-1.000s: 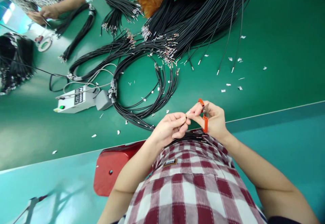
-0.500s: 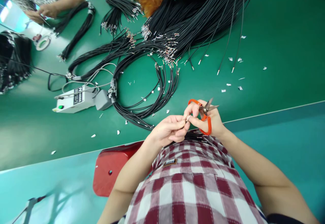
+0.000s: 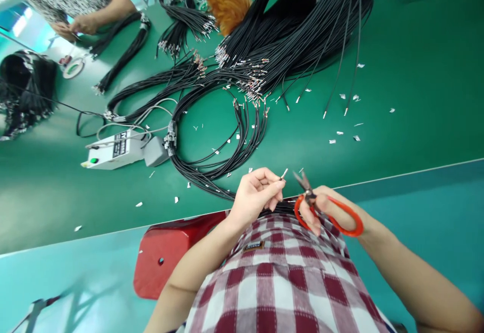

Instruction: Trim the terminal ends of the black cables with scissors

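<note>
Head view showed your left hand (image 3: 254, 194) pinching a wire (image 3: 283, 175) by its metal tip, above the table (image 3: 416, 96) edge. Your right hand (image 3: 325, 212) gripped scissors (image 3: 325, 209), blades parted. I judged the wire light and floppy; best pinched near its end.

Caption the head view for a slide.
Left hand pinches a wire end; right hand holds open scissors beside it, above a green table.

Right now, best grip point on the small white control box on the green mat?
Grip the white control box across its long sides, coming from above. Its cables and grey plug crowd the right end; the left end with the green button is free.
</note>
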Tool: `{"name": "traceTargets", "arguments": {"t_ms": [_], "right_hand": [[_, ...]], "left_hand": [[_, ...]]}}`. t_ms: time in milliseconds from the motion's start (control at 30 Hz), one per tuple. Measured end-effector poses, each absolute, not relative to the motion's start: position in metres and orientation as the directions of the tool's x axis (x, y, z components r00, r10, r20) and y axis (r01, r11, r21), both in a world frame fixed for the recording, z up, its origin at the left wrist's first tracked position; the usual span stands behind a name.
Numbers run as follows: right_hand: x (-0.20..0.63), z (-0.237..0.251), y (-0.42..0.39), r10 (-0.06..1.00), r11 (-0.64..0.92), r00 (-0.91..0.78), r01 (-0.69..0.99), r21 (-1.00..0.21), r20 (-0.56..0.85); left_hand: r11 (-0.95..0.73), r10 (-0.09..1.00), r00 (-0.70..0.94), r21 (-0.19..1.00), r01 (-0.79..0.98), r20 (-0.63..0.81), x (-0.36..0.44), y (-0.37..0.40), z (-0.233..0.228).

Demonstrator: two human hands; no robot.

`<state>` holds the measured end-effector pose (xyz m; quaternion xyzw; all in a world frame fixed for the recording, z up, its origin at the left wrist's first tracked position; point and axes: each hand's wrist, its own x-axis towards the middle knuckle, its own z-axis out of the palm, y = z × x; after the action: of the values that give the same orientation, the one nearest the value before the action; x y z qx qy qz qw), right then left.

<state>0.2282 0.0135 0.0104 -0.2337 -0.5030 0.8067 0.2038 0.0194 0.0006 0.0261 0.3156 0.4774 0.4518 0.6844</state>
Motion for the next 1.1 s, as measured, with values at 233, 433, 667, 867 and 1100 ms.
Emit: {"name": "traceTargets", "arguments": {"t_ms": [233, 433, 667, 867, 1100], "right_hand": [[0.214, -0.002, 0.012, 0.423, -0.609, -0.886, -0.121, -0.784, -0.191], [0.215, -0.004, 0.014, 0.38, -0.679, -0.903, -0.124, -0.723, -0.201], [0.206, 0.028, 0.038, 0.936, -0.202, -0.324, -0.166, -0.965, -0.141], [0.183, 0.009, 0.042, 0.886, -0.39, -0.413, -0.413, -0.823, -0.212], [0.181, 0.005, 0.036, 0.819, -0.544, -0.496, -0.511, -0.666, -0.289]], "left_hand": [[0.392, 0.919, 0.167, 0.868, -0.305, -0.356, 0.018, -0.001, 0.028], [0.4, 0.916, 0.164, 0.862, -0.312, -0.366, 0.017, -0.003, 0.027], [0.419, 0.905, 0.186, 0.875, -0.24, -0.383, 0.021, -0.004, 0.029], [0.419, 0.908, 0.139, 0.86, -0.291, -0.395, 0.024, -0.006, 0.031], [0.366, 0.929, 0.049, 0.895, -0.254, -0.366, 0.029, -0.007, 0.036]]}}
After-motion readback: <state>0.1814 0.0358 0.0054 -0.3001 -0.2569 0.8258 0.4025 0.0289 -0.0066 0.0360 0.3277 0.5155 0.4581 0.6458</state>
